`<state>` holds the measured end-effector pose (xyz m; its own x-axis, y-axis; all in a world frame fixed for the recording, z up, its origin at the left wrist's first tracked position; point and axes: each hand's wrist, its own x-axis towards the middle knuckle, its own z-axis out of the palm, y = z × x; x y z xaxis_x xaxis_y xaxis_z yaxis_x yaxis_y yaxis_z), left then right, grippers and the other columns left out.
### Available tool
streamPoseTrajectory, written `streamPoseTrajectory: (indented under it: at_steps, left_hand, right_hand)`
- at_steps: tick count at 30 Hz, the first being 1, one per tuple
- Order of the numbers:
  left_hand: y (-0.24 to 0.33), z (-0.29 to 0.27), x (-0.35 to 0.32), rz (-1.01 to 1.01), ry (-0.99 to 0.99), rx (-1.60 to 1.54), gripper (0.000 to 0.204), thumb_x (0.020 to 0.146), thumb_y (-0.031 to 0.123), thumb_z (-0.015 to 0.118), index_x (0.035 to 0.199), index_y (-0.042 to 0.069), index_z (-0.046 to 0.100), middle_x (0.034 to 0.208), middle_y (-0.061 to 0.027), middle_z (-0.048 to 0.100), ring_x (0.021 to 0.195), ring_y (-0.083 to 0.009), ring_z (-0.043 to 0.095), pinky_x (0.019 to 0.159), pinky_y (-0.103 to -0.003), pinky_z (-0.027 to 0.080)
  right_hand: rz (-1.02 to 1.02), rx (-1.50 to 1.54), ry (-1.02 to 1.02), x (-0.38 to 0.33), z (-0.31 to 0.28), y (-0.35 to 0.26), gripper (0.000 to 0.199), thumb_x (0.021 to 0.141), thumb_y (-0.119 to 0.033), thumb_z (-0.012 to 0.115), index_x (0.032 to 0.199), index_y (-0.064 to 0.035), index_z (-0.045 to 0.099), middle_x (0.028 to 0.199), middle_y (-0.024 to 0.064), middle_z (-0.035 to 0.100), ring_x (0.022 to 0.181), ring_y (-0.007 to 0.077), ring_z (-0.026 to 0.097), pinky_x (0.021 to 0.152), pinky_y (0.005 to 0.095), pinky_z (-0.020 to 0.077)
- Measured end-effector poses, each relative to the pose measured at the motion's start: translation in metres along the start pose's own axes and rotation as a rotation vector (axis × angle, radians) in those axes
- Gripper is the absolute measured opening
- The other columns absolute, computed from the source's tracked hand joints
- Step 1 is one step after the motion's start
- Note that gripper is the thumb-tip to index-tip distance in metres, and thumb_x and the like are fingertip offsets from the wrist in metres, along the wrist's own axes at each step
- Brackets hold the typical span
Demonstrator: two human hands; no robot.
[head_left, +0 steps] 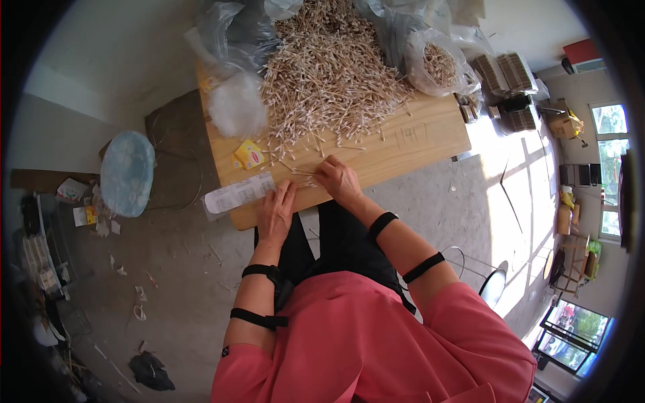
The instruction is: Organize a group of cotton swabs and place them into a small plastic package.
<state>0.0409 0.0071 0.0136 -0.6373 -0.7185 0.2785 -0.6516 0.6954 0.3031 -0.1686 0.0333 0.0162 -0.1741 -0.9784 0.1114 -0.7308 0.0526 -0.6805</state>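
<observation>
So the small bunch of cotton swabs (304, 179) is at the near edge of the desk (430, 138), right between the person's two hands. The right hand (339, 181) has its fingers drawn in close together, and a few sticks run left from the fingertips; can't tell if they're really pinched or just touched. The left hand (273, 216) is loosely spread, fingers stretched forward at the end of a clear packet (238, 193) with a printed white sheet in it, swabs just past the fingertips.

Just beyond that packet there's a little yellow packet (250, 155), contents hidden. Farther back sits a huge loose swab pile (329, 74). Right of it, an open clear bag (465, 80) has more swabs inside. On the left, a cloudy white bag (236, 104) lies near a crumpled grey bag (235, 37); can't make out what's in either. Off the desk to the left is a pale blue stool (127, 173).
</observation>
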Motion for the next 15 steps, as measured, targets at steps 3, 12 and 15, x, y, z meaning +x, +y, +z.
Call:
streamPoseTrajectory:
  at_steps: [3, 12, 15]
  left_hand:
    - [0.0, 0.001, 0.0, 0.003, 0.018, -0.033, 0.042, 0.084, 0.009, 0.063, 0.126, 0.01, 0.062, 0.124, 0.0001, 0.054, 0.091, -0.0239, 0.059, 0.078, -0.038, 0.052]
    - [-0.003, 0.003, -0.004, 0.062, -0.045, 0.079, 0.054, 0.083, 0.005, 0.059, 0.136, 0.012, 0.057, 0.136, 0.0022, 0.052, 0.097, -0.0223, 0.056, 0.083, -0.037, 0.05]
    - [-0.002, 0.002, 0.004, 0.095, -0.089, 0.107, 0.057, 0.083, 0.005, 0.058, 0.139, 0.013, 0.055, 0.14, 0.0031, 0.051, 0.096, -0.0214, 0.056, 0.082, -0.036, 0.049]
  right_hand:
    - [0.016, 0.005, 0.018, -0.002, -0.003, 0.007, 0.012, 0.084, -0.018, 0.069, 0.087, -0.0072, 0.067, 0.093, 0.0099, 0.062, 0.084, 0.0348, 0.064, 0.072, 0.0446, 0.052]
    - [0.033, 0.03, -0.034, 0.006, 0.015, -0.012, 0.01, 0.085, -0.018, 0.066, 0.085, -0.008, 0.068, 0.092, 0.0094, 0.063, 0.082, 0.0347, 0.065, 0.07, 0.0442, 0.0522]
    - [0.03, 0.024, -0.051, 0.007, 0.017, -0.013, 0.01, 0.085, -0.018, 0.067, 0.084, -0.0083, 0.068, 0.092, 0.0091, 0.063, 0.083, 0.0347, 0.065, 0.069, 0.0444, 0.0525]
